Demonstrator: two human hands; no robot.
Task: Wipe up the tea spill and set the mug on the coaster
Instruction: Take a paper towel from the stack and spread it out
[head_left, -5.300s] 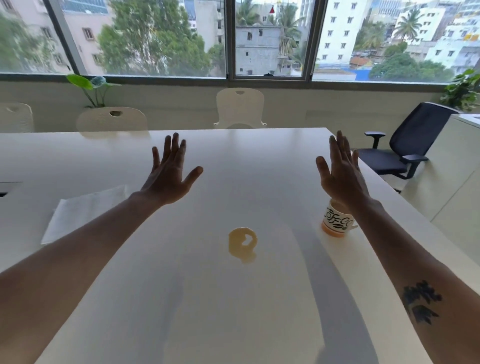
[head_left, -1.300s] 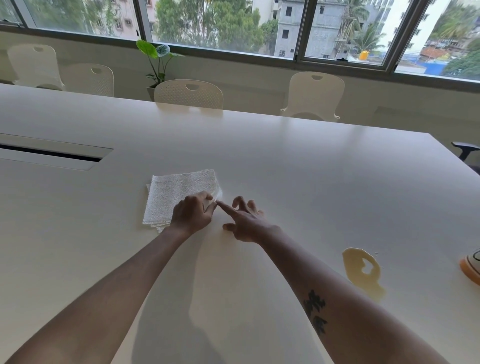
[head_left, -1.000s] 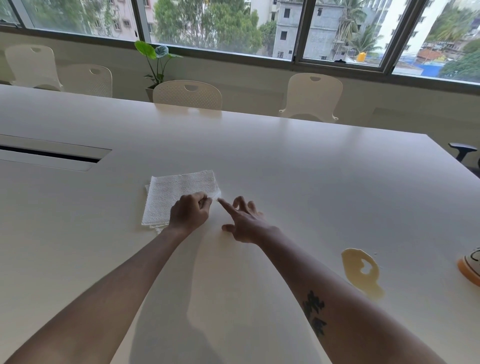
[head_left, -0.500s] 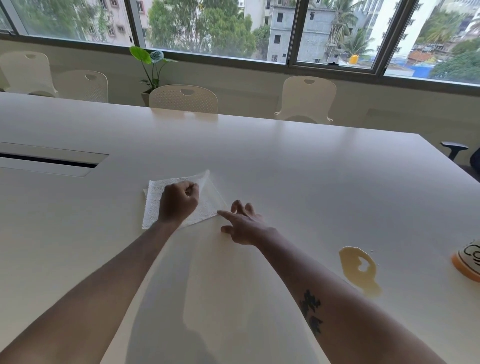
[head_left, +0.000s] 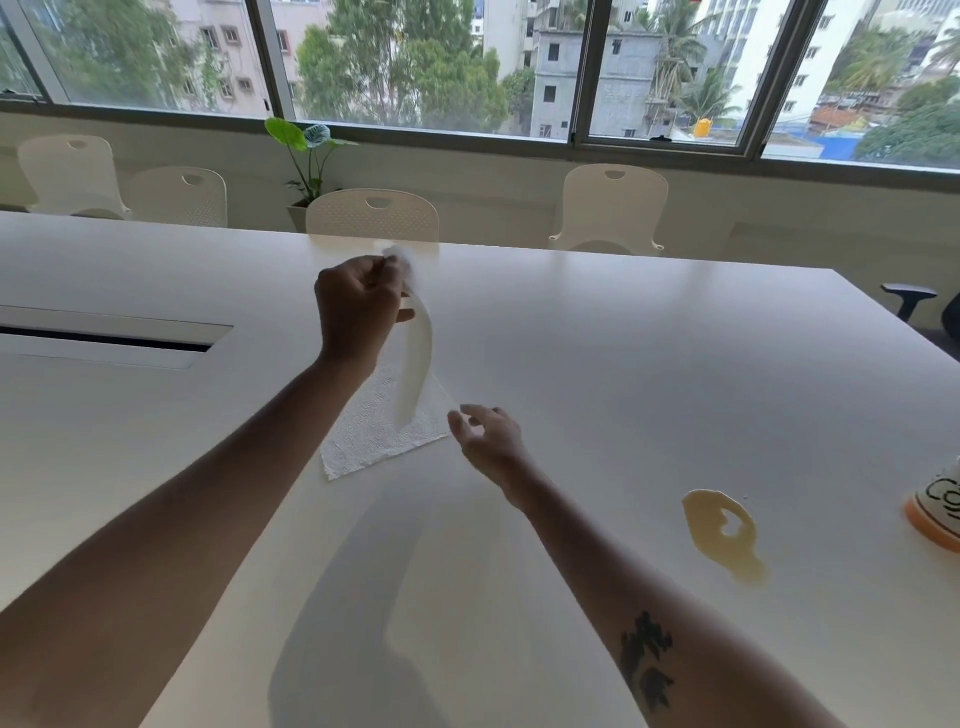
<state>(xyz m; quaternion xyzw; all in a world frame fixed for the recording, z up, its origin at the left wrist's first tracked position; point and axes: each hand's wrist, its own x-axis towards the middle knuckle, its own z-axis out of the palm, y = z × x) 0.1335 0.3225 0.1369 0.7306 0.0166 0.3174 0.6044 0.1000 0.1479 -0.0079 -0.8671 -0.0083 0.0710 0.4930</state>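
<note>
My left hand (head_left: 358, 306) is raised above the table, shut on one white paper towel sheet (head_left: 415, 358) that hangs down from it. More paper towels (head_left: 379, 441) lie flat on the white table (head_left: 597, 364) below. Just right of that stack hovers my right hand (head_left: 488, 434), its fingers loosely apart and holding nothing. A pale yellow-brown tea spill (head_left: 722, 535) sits on the table to the right. At the right edge of the view the white patterned mug (head_left: 943, 501) stands on an orange coaster (head_left: 930, 530), both cut off by the frame.
A recessed cable slot (head_left: 104, 338) runs along the table at the left. White chairs (head_left: 374, 215) line the far side under the windows, with a potted plant (head_left: 306, 156) behind them. An office chair's black armrest (head_left: 909, 299) shows at the far right.
My left hand has lifted a towel sheet up off the stack. My right hand has come off the stack's corner and opened slightly.
</note>
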